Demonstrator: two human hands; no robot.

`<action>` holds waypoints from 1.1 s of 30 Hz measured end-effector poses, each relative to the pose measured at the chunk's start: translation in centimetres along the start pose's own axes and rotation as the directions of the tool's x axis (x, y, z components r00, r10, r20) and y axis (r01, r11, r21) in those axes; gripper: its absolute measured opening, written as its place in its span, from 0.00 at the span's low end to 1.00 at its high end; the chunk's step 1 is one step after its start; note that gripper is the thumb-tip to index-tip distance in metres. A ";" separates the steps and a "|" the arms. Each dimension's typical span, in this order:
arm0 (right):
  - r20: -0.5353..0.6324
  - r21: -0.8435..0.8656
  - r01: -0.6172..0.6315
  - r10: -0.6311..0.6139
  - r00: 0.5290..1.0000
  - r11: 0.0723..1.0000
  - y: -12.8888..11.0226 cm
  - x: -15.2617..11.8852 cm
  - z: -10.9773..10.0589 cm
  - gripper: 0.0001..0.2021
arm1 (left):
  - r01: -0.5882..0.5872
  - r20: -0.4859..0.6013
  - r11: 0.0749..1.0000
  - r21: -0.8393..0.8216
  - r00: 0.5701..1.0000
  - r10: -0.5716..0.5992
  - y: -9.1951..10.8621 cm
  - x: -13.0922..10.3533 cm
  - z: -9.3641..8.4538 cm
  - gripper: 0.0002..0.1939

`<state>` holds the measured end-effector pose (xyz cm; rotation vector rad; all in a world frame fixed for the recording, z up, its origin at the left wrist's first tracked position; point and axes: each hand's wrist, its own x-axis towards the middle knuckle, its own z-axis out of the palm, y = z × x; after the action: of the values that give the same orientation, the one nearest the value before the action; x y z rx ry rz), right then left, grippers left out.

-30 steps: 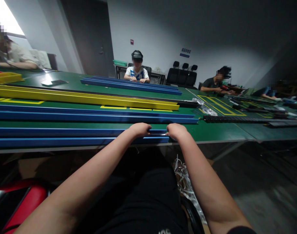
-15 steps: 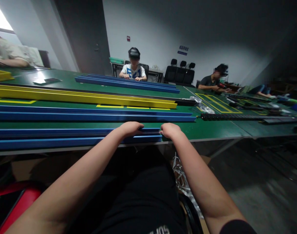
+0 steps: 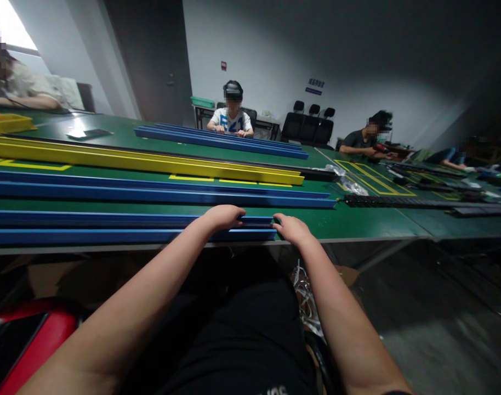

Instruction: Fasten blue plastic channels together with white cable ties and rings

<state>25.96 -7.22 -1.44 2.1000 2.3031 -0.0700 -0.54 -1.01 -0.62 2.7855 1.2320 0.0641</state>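
Observation:
A long blue channel (image 3: 90, 236) lies along the near edge of the table, with a dark strip visible between its raised walls. My left hand (image 3: 226, 217) is over this channel near its right end, fingers curled down into it. What those fingers grip is hidden. Just past the channel's right end, my right hand (image 3: 292, 228) has its thumb and forefinger bent in toward the opening. Its fingers are closed on something too small to make out. Behind both hands, a second blue channel (image 3: 234, 196) lies parallel and untouched.
Farther back lie a yellow channel (image 3: 193, 165) and more blue channels (image 3: 221, 144). A black ribbed strip (image 3: 398, 202) and clear plastic wrap (image 3: 354, 188) are to the right. A yellow bin (image 3: 12, 125) stands far left. Co-workers sit around the green table (image 3: 336, 222).
The view has shifted slightly, so everything sits a little farther right. My right thumb and forefinger show a wider gap at the channel's end. My left hand stays over the channel.

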 end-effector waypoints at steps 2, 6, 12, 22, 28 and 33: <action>0.000 0.001 0.001 -0.001 1.000 1.000 0.0 0.1 0.0 0.24 | 0.006 0.001 1.000 -0.003 1.000 -0.006 0.0 0.0 0.0 0.15; 0.012 -0.010 -0.004 0.004 1.000 1.000 -0.1 0.3 -0.1 0.24 | 0.005 -0.010 1.000 -0.002 1.000 -0.005 0.0 0.0 0.0 0.14; -0.021 -0.048 0.015 -0.017 1.000 0.999 -0.4 0.0 0.2 0.22 | 0.025 -0.007 1.000 -0.001 1.000 -0.025 0.0 0.0 0.1 0.14; -0.036 -0.149 -0.003 -0.002 0.999 0.989 -1.9 -0.8 -0.1 0.19 | 0.044 -0.007 0.999 0.005 0.999 -0.044 0.5 -0.2 -0.2 0.14; -0.035 -0.145 -0.057 0.052 0.998 0.988 -2.7 -1.2 0.0 0.20 | 0.067 0.010 0.998 -0.001 0.998 -0.067 0.9 -0.3 -0.7 0.13; -0.058 -0.127 -0.117 0.111 0.992 0.985 -2.8 -0.8 0.3 0.17 | 0.055 0.019 0.998 0.019 0.998 -0.055 1.0 -0.3 -0.8 0.13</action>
<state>23.20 -8.25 -1.61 2.1862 2.1434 0.1342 -0.12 -1.86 0.27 2.7588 1.3104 0.0223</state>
